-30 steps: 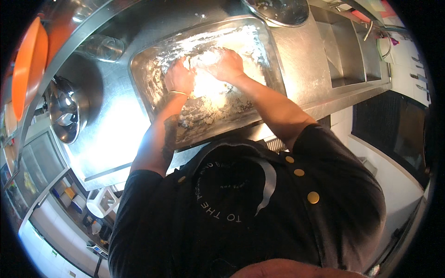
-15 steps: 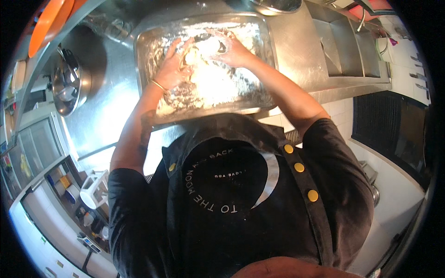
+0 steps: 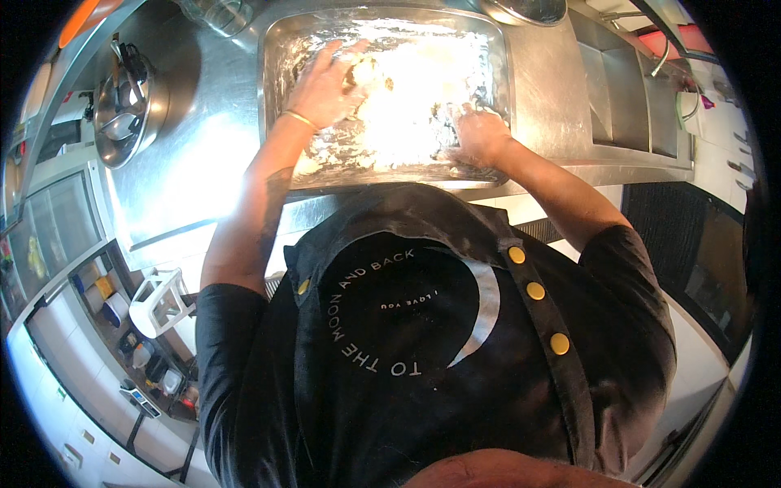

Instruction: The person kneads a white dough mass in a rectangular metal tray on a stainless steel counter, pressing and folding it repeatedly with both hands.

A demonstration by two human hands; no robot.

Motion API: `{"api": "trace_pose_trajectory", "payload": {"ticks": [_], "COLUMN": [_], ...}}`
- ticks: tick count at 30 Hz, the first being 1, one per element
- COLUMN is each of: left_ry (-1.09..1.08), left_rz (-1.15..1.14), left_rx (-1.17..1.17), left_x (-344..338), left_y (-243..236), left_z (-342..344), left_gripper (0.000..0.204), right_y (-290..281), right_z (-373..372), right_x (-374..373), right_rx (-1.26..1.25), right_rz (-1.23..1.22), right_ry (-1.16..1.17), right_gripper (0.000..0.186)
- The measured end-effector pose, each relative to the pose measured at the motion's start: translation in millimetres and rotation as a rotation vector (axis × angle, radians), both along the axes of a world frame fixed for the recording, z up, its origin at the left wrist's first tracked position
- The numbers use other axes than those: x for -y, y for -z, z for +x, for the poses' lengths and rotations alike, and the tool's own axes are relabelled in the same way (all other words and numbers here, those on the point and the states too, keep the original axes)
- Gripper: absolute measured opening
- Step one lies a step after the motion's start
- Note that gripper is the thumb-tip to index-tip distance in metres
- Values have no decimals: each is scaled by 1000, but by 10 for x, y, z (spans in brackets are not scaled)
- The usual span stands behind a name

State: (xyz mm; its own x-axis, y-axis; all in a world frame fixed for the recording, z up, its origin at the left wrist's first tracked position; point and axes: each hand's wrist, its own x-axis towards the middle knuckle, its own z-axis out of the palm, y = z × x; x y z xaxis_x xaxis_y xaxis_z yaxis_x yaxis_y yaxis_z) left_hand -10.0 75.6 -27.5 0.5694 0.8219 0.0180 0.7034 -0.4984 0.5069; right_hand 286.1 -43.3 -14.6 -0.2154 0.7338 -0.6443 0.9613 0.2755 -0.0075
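Wide metal tray (image 3: 382, 177), pale mixture (image 3: 407, 106) inside;
the tray's walls probably contain spills; my left hand (image 3: 321, 91) spreads toward its left side, my right hand (image 3: 480, 137) curls near its right, apart; I can't tell if the right grips.

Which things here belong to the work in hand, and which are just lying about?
In the work:
- left hand
- right hand
- metal tray
- pale floury mixture

Lying about:
- metal bowl with utensils
- clear container
- orange object, partly visible
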Motion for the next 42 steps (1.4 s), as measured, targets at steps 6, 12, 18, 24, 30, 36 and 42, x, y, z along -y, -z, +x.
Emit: {"api": "trace_pose_trajectory", "payload": {"ticks": [6,12,18,24,30,36,42], "left_ry": [-30,-48,23,-23,-57,-7,-11], "left_rz": [52,82,-11,-158,-220,-250,-168], "left_rx": [-57,-23,113,61,19,3,108], "left_x": [216,72,-206,-276,-415,-525,-344], "left_y": [110,360,442,243,308,340,406], "left_z": [384,353,270,385,394,373,174], "left_gripper": [89,78,67,65,70,72,61], "right_y": [413,702,618,615,604,598,609], "right_z": [-238,-455,-505,-1051,-1701,-1862,-1466], "right_x": [310,159,15,-265,-314,-521,-382], "right_rx": [-182,-443,-534,-440,-492,-573,-578], "right_rz": [229,208,324,-29,253,219,245], "right_ry": [28,-197,-483,-332,-205,-395,-402], "right_gripper": [29,53,67,78,69,46,29]}}
